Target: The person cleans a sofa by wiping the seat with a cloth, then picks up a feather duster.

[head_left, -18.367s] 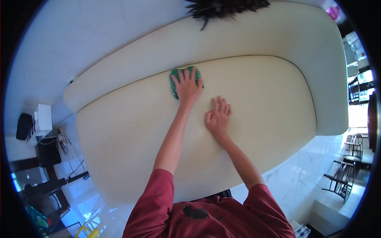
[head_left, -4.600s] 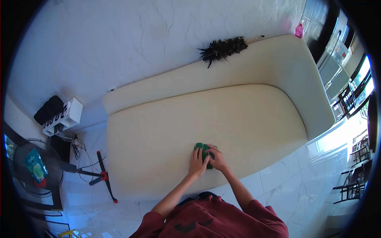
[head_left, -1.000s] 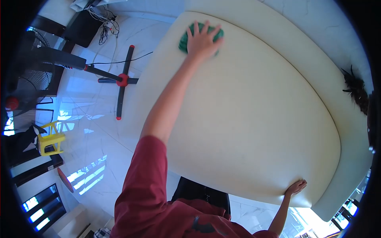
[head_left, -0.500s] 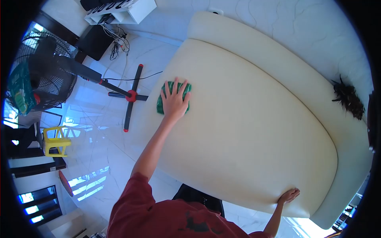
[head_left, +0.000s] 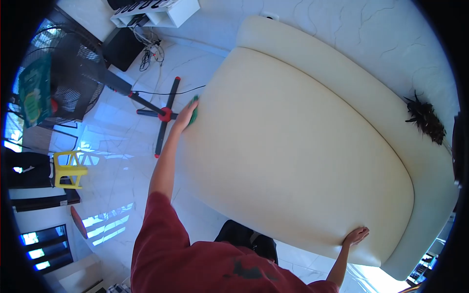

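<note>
At the left end of the cream sofa, my left hand presses a green cloth against the side of the seat. Most of the cloth is hidden behind the hand, and only a green strip shows. My right hand leans on the seat near its front edge at the lower right, fingers stretched out and nothing in them. A dark feather duster lies on top of the sofa back, away from both hands.
A standing fan with a cross-shaped base stands close by my left hand. A green bag is at the fan. Farther off are a yellow stool, a white shelf, and loose cables on the floor.
My left hand has slid left with the green cloth, from the top of the seat over to its left side edge. The right hand has stayed in place.
</note>
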`<state>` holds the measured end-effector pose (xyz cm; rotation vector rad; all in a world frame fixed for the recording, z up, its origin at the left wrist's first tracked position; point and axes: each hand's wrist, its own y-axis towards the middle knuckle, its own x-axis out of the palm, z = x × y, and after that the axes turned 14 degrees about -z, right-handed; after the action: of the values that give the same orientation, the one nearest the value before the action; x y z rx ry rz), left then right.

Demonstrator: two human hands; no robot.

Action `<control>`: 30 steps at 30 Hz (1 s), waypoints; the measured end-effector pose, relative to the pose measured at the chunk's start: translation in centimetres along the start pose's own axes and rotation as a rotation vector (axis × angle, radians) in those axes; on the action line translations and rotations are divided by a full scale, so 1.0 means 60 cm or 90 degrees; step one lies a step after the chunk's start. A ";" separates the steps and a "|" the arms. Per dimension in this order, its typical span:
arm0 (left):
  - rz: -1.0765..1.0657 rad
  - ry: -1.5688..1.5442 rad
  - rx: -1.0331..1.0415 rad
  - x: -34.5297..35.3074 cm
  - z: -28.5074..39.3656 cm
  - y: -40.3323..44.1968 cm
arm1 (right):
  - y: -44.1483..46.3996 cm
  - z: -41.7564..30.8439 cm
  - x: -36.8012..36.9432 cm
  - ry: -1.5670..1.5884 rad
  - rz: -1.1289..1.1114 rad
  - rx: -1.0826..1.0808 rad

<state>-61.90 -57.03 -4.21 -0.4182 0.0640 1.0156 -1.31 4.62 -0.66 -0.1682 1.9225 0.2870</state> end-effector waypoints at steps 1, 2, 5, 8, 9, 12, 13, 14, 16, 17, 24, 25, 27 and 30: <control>0.018 -0.027 -0.074 -0.001 -0.003 -0.082 | -0.001 0.006 0.000 -0.001 -0.012 -0.003; 0.028 -0.049 -0.096 -0.014 -0.055 -0.147 | 0.004 0.013 0.004 -0.016 -0.004 -0.005; 0.098 -0.054 -0.180 -0.021 -0.163 -0.286 | 0.016 0.022 0.016 -0.044 0.001 -0.006; 0.184 0.073 -0.235 -0.006 -0.132 -0.313 | 0.017 0.022 0.016 -0.071 -0.004 0.010; 0.159 0.136 -0.270 -0.007 -0.101 -0.300 | 0.020 0.020 0.015 -0.080 -0.007 0.018; 0.143 0.179 -0.277 -0.008 -0.094 -0.248 | 0.024 0.020 0.018 -0.110 0.000 0.025; 0.140 0.171 -0.293 -0.005 -0.101 -0.252 | 0.024 0.017 0.013 -0.117 -0.017 0.032; 0.177 0.165 -0.288 -0.003 -0.101 -0.261 | 0.019 0.017 0.009 -0.131 -0.023 0.025; 0.220 0.149 -0.286 0.031 -0.082 -0.294 | 0.030 0.013 0.009 -0.130 -0.034 0.054; 0.282 0.174 -0.273 0.052 -0.062 -0.312 | 0.031 0.016 0.009 -0.133 -0.028 0.036; 0.697 0.097 -0.168 0.275 -0.046 -0.367 | 0.023 0.001 0.011 -0.114 -0.015 0.032; 0.700 0.132 -0.164 0.331 -0.023 -0.374 | 0.022 0.005 0.013 -0.105 -0.007 0.020; 0.691 0.158 -0.158 0.429 0.020 -0.393 | 0.027 0.014 0.024 -0.094 -0.003 0.004; 0.528 0.445 -0.161 0.491 0.048 -0.430 | 0.011 0.004 0.004 -0.071 -0.016 -0.011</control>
<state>-25.10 -43.85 -0.77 -1.0139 0.7961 1.6518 -1.33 5.35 -0.88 -0.1846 1.8064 0.2899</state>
